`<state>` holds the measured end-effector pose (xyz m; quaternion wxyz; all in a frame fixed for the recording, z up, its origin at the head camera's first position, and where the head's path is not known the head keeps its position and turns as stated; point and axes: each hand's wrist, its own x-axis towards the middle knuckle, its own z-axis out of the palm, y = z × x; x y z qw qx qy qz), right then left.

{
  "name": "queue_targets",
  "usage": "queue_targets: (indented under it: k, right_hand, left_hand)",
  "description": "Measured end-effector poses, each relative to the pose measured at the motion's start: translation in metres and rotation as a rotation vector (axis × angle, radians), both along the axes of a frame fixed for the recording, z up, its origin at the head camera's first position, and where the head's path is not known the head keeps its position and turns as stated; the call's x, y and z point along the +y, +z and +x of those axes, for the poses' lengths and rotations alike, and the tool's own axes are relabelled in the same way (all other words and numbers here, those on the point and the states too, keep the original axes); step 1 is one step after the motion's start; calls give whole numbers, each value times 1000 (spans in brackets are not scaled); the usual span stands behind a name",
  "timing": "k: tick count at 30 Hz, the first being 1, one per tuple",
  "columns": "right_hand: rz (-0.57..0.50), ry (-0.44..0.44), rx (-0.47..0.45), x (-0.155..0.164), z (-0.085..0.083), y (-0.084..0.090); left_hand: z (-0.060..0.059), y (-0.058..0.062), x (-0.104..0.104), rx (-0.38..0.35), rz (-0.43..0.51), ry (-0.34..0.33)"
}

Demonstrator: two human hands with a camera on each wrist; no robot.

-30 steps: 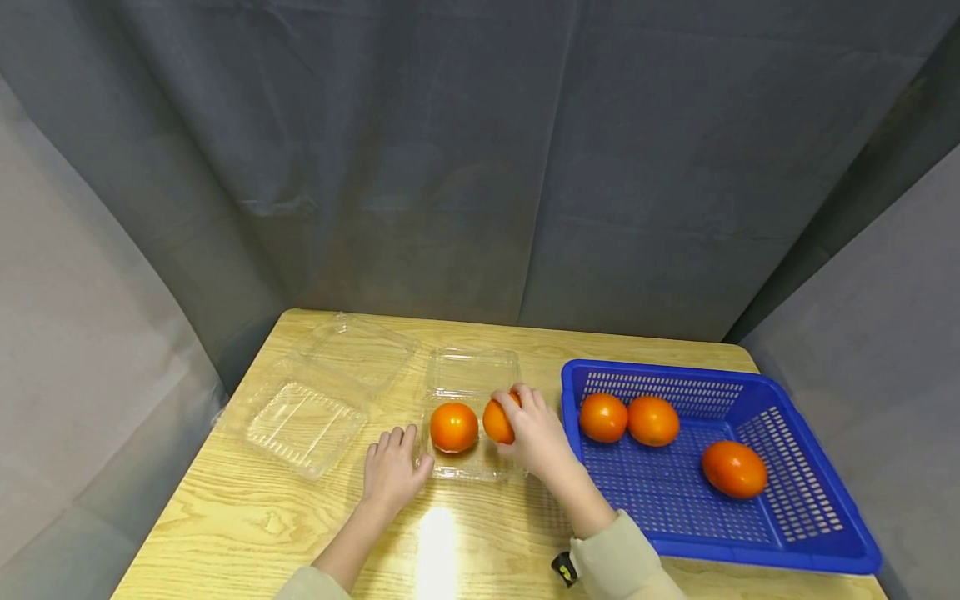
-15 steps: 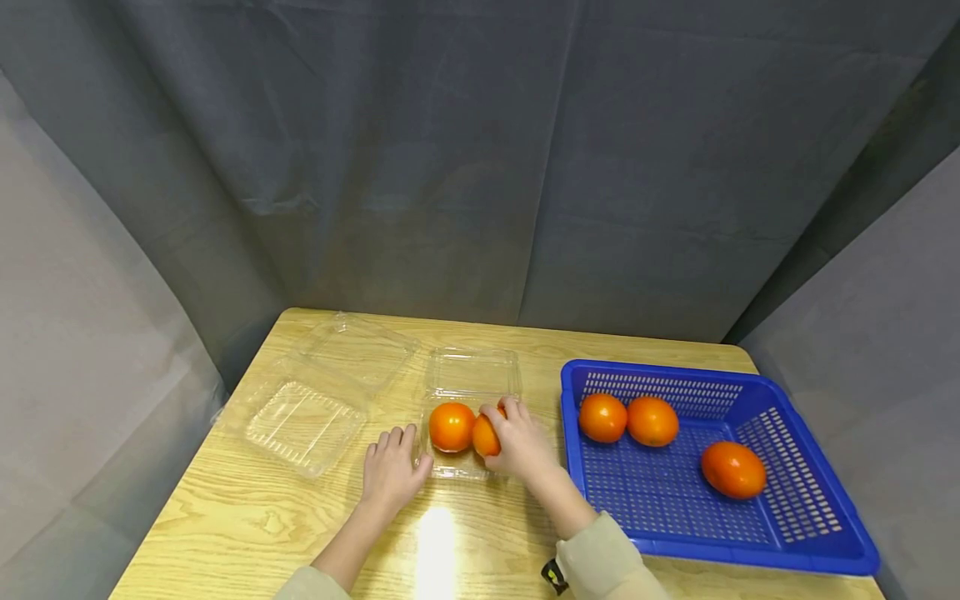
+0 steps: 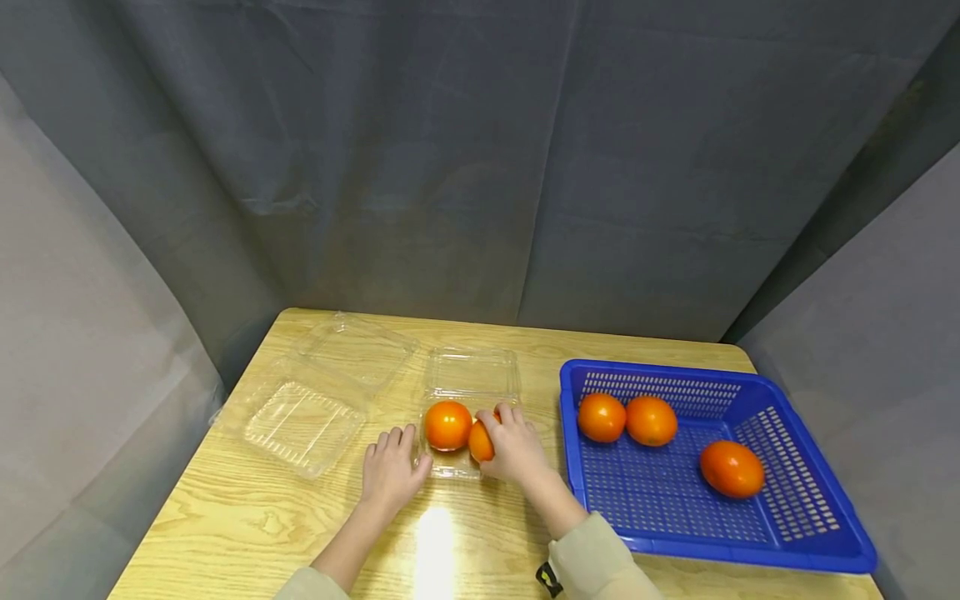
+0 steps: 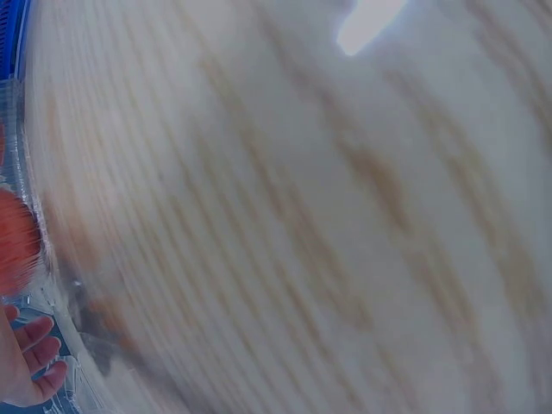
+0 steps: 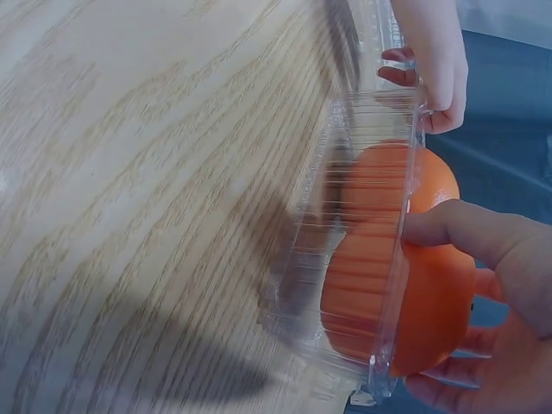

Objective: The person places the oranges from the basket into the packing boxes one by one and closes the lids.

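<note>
My right hand [image 3: 516, 447] grips an orange [image 3: 481, 442] in the near half of an opened clear plastic clamshell box [image 3: 452, 472]. In the right wrist view its thumb [image 5: 435, 224] lies across the box rim, and its fingers are on the orange's other side. Directly left of that fruit, a second orange [image 3: 448, 426] sits in the same half, the two side by side. My left hand [image 3: 392, 472] rests at the box's left edge, fingers loosely spread. The left wrist view catches this hand [image 4: 26, 358] only at its lower left corner.
To the left lies another opened clear clamshell box [image 3: 303, 427], its lid toward the back. A blue plastic basket [image 3: 720, 547] with 3 oranges [image 3: 732, 469] stands on the right of the wooden table [image 3: 247, 517]. Grey curtains [image 3: 480, 167] enclose the back and sides.
My right hand has moved left with its orange, bringing it against the other one, which has shifted slightly left. The left hand has stayed in place.
</note>
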<state>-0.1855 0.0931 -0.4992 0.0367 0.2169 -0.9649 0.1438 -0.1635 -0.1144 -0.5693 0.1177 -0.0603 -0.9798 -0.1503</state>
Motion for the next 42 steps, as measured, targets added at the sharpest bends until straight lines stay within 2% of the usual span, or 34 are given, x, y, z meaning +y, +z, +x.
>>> queue_targets:
  k: [8,15,24,32,42]
  right_hand:
    - [26,-41,-28,-3,0,-6]
    - [30,-70,-101,-5,2,-6]
    - [48,-76,-170,-6,2,-4]
    - [29,-64,-191,-4,2,-5]
    - [-5,-62,-254,-5,5,3]
  left_hand:
    - [0,-1,0,7,4,-2]
    - [0,-2,-1,28,7,-6]
    - [-1,-3,-1,25,7,-3]
    - [0,-2,0,24,10,-3]
    - [1,-1,0,20,13,0]
